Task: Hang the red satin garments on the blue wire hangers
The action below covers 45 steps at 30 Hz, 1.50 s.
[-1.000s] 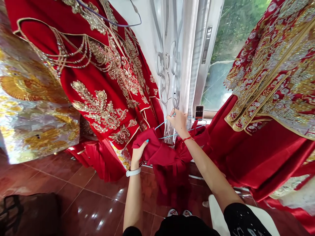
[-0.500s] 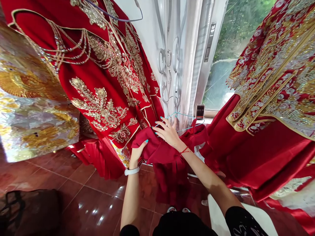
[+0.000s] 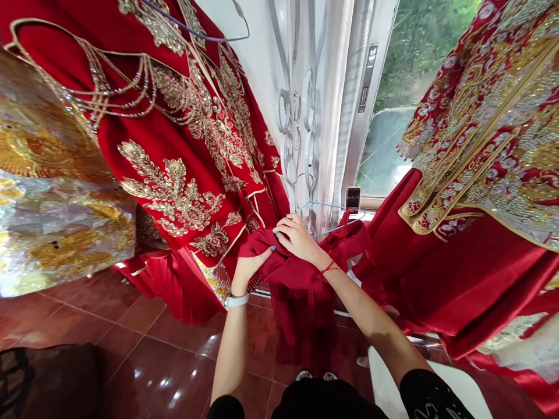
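A dark red garment (image 3: 297, 270) hangs on a light blue wire hanger (image 3: 325, 203) in front of me; its lower part drops toward the floor. My left hand (image 3: 251, 265) grips the garment's left end, thumb on top and fingers hidden under the cloth. My right hand (image 3: 299, 238) is closed on the fabric at the garment's upper edge, fingers curled and fingertips partly hidden. The hanger's left arm is covered by the hand and cloth. A red strap with a small dark tag (image 3: 353, 199) stands at the garment's right side.
Left is a red embroidered jacket (image 3: 174, 134) with bead strands; right, a beaded red and gold outfit (image 3: 489, 134). Behind are a white scrolled metal grille (image 3: 297, 116) and a window (image 3: 393, 116). A dark bag (image 3: 52, 378) lies on the tiled floor; a white stool (image 3: 454, 378) stands lower right.
My right hand's spread fingers have closed onto the cloth near the hanger's left side. My left hand keeps its grip, its thumb now nearer the right hand.
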### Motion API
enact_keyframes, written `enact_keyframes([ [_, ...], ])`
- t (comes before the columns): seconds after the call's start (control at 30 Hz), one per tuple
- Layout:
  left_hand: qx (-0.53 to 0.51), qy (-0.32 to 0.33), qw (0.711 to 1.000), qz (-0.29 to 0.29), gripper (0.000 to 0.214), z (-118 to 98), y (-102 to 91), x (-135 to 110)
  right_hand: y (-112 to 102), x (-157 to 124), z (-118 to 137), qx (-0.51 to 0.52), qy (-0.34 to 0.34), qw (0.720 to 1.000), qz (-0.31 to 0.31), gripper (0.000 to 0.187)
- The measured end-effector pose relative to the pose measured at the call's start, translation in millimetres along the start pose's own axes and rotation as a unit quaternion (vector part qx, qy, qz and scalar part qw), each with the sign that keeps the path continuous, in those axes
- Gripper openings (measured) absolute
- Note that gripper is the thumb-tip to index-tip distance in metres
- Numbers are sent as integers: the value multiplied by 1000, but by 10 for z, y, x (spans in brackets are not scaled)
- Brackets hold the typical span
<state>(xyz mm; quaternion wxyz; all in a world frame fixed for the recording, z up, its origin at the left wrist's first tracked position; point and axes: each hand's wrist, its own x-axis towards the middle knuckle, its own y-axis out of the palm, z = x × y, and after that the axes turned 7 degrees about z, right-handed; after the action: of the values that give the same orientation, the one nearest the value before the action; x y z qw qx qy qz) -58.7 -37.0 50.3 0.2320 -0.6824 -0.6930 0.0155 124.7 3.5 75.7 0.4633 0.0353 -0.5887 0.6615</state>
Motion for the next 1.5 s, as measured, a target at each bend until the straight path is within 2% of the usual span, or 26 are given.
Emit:
enact_keyframes([
  [0.13,-6,10,999,-41,38,102,147,-10,-66,15,29,23,27,999,22,6],
  [0.23,-94,-16,992,-85,40,213,241,-94,-55,37,25,33,42,998,33,4],
  [0.3,-205,-57,969,-123,37,356,289,-201,-44,49,21,44,44,997,38,5],
  [0.37,-303,-104,934,-157,31,557,324,-344,-42,51,20,55,44,997,42,7],
  [0.43,-346,-155,908,-178,26,775,343,-509,-47,45,22,61,43,996,47,8],
  [0.47,-341,-181,901,-198,23,868,344,-591,-52,40,24,63,42,996,50,9],
  [0.53,-269,-211,895,-287,17,972,323,-730,-59,27,27,70,40,996,49,16],
  [0.6,-137,-161,896,-390,14,918,278,-795,-63,18,25,86,39,995,35,37],
  [0.63,-66,-108,902,-412,15,827,254,-788,-63,16,20,96,38,994,25,51],
  [0.67,1,-49,914,-402,18,699,233,-751,-63,18,14,103,36,994,17,62],
  [0.73,103,45,946,-304,25,382,215,-593,-56,30,1,111,33,993,9,75],
  [0.8,183,80,962,-186,29,82,236,-355,-40,43,1,113,30,993,5,78],
  [0.87,215,74,968,-103,31,-106,285,-108,-15,21,20,123,19,992,-6,79],
  [0.93,235,39,968,-82,31,-157,339,84,13,-78,38,142,-3,990,-25,75],
  [1.0,240,15,966,-98,29,-109,373,198,28,-277,8,149,-6,986,-68,63],
  [1.07,232,19,966,-111,25,-26,377,254,3,-559,-117,115,58,977,-172,45],
  [1.1,228,27,967,-113,23,13,368,273,-34,-717,-222,78,122,958,-249,36],
  [1.13,225,35,967,-111,21,45,355,290,-89,-875,-351,36,206,919,-334,31],
  [1.17,224,41,968,-107,20,70,340,308,-162,-1026,-499,-3,295,866,-403,30],
  [1.2,223,45,968,-101,20,87,324,328,-251,-1165,-657,-32,372,819,-436,34],
  [1.23,223,49,969,-96,20,98,310,348,-349,-1288,-815,-52,430,792,-430,39],
  [1.27,223,51,969,-92,20,105,299,368,-452,-1391,-965,-60,468,790,-392,42],
  [1.33,224,57,969,-87,20,112,282,400,-649,-1537,-1208,-44,493,826,-268,36],
  [1.4,228,66,968,-87,20,117,273,415,-816,-1608,-1361,-38,492,849,-191,30],
  [1.5,227,77,968,-81,21,125,271,416,-1010,-1600,-1453,-68,485,851,-190,32],
])
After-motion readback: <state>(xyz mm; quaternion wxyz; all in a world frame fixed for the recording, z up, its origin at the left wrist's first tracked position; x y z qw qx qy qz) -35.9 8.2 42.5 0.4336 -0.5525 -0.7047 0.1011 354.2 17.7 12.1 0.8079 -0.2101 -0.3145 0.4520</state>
